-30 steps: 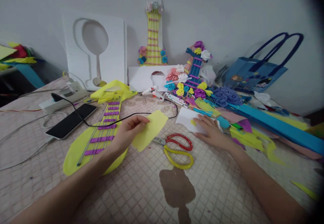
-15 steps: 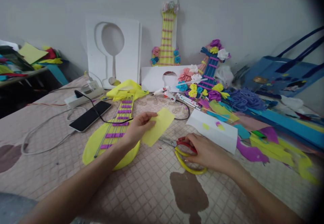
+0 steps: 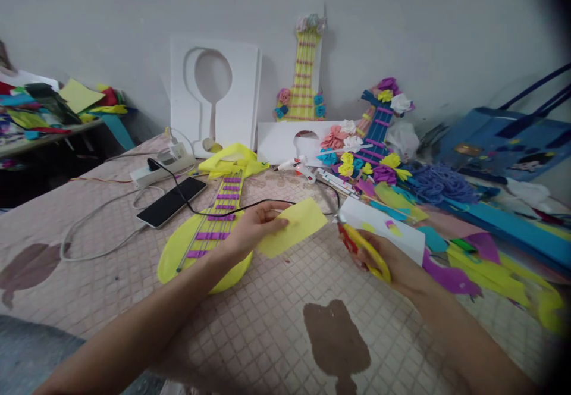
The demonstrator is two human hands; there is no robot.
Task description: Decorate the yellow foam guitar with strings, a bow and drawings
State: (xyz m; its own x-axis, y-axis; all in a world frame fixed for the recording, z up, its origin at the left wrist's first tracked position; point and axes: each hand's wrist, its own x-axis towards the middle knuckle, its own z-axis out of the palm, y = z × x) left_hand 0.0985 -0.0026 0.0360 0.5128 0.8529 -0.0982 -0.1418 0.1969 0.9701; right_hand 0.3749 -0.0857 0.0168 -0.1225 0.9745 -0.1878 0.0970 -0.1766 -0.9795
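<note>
My left hand (image 3: 252, 231) pinches a yellow foam sheet (image 3: 292, 226) by its left edge and holds it just above the table. To its right, my right hand (image 3: 392, 263) grips the scissors (image 3: 363, 247), which have one red and one yellow handle; their blades point up and left toward the sheet's right edge. Behind the scissors lies a white card (image 3: 388, 231) with small coloured bits on it. A yellow foam guitar (image 3: 209, 228) with purple frets lies under my left wrist.
A black phone (image 3: 172, 201) on a cable and a power strip (image 3: 163, 166) lie at left. A glue gun (image 3: 297, 166), decorated foam guitars (image 3: 306, 71), flowers and foam scraps crowd the back and right. A blue bag (image 3: 513, 145) stands at far right.
My right hand left the white card, took the scissors off the table and lifted them toward the yellow sheet. My left hand kept hold of the sheet. The view shifted left.
</note>
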